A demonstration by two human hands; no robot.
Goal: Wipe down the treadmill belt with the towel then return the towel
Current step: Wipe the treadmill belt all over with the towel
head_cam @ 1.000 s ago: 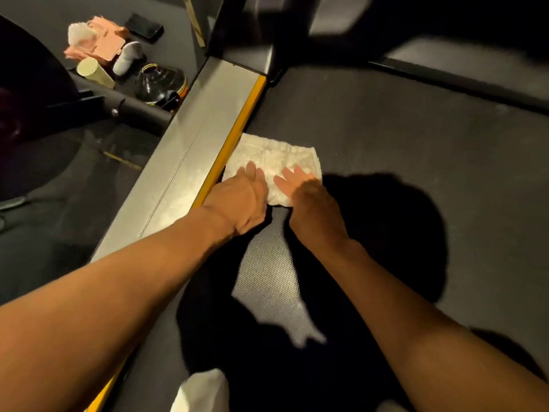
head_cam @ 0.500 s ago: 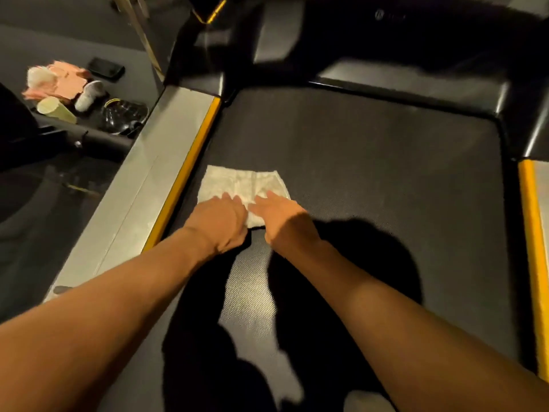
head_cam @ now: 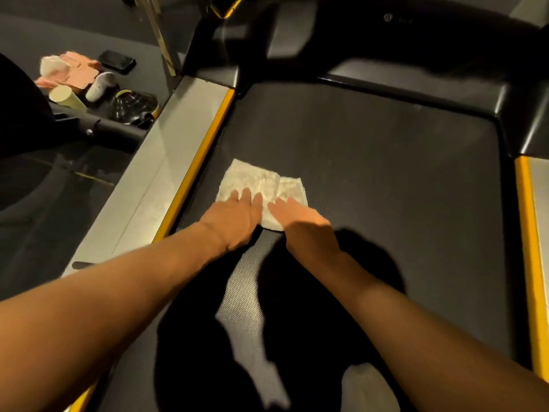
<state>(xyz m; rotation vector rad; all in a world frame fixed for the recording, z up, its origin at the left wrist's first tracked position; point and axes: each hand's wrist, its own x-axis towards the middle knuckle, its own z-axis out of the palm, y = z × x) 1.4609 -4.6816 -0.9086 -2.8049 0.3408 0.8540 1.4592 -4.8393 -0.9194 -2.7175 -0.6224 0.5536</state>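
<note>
White terry, folded into a rough rectangle, is the towel (head_cam: 261, 181). It lies flat on the black treadmill belt (head_cam: 386, 179), close to the belt's left edge and just beside the yellow strip (head_cam: 202, 162) that borders the grey side rail (head_cam: 160, 173). Both hands are on its near edge. The left hand (head_cam: 234, 217) and the right hand (head_cam: 303, 220) lie palm down side by side, fingers straight and slightly spread, pressing the cloth onto the belt. Neither hand grips the towel or anything else.

The step in hand looks like the wipe itself, with the towel pinned under flat palms and ready to slide. The wide stretch of belt towards the right edge and its yellow strip (head_cam: 527, 233), and the band up to the black motor cover (head_cam: 401, 81), lie beyond the towel, so a good deal of wiping probably remains.

The next move calls for even downward pressure from both palms while pushing across or forward, so the fold does not bunch or ride up. The belt may creep under a hard shove, so a steady stroke seems wiser. The return of the towel is not yet begun, and its proper place cannot be told. A pink cloth (head_cam: 78, 66) and a phone (head_cam: 117, 61) lie on the floor beyond the left rail.
</note>
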